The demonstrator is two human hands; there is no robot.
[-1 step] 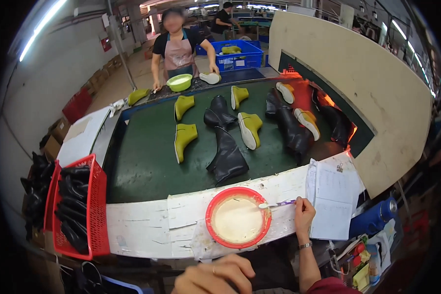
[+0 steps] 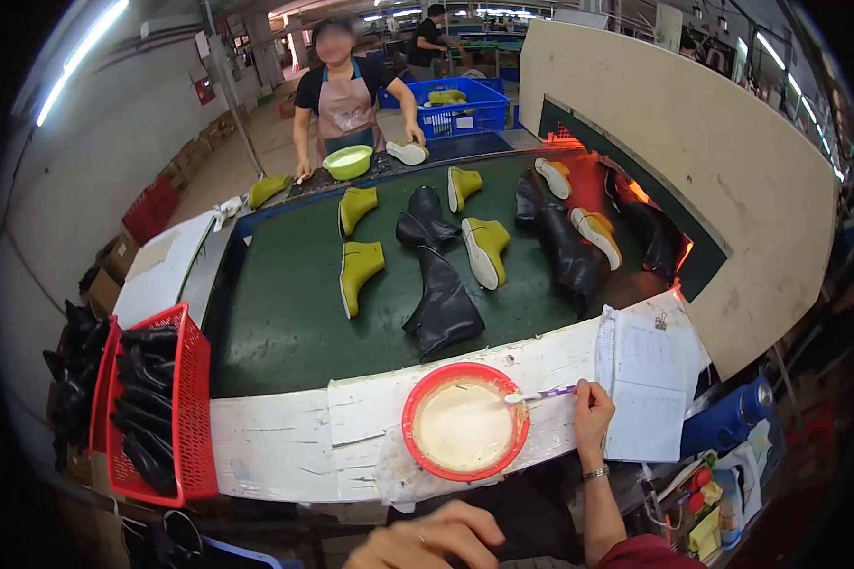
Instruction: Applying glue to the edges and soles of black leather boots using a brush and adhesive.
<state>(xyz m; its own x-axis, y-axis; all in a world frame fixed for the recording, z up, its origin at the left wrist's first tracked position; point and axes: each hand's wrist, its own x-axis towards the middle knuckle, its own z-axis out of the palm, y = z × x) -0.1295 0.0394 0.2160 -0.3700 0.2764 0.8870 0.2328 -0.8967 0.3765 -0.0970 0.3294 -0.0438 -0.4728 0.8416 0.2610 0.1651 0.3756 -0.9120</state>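
Observation:
My right hand [image 2: 593, 413] pinches the purple and white handle of a toothbrush [image 2: 547, 393]. The brush's white head rests at the right rim of a red basin [image 2: 411, 417], which holds a cream-coloured liquid. Nearer to me, below the basin, my left hand [image 2: 432, 539] hangs with loosely bent fingers; nothing shows in it. Beyond the basin, black boot uppers [image 2: 443, 308] lie on a green conveyor belt [image 2: 275, 327]. Around them are several yellow-green boot-shaped pieces with pale soles, among them one boot form [image 2: 361, 275] on the left and another [image 2: 485, 251] right of the uppers.
A red crate [image 2: 195, 408] of black boot uppers stands at the left. Papers [image 2: 645, 384] and a blue bottle [image 2: 731, 417] are at the right. Across the belt, a co-worker [image 2: 346, 104] stands by a green bowl [image 2: 348, 163]. A beige hood [image 2: 664, 142] covers the red-lit belt end.
The whole view has shifted very slightly. My left hand sits a little lower and further right; my right hand still holds the toothbrush at the basin's rim.

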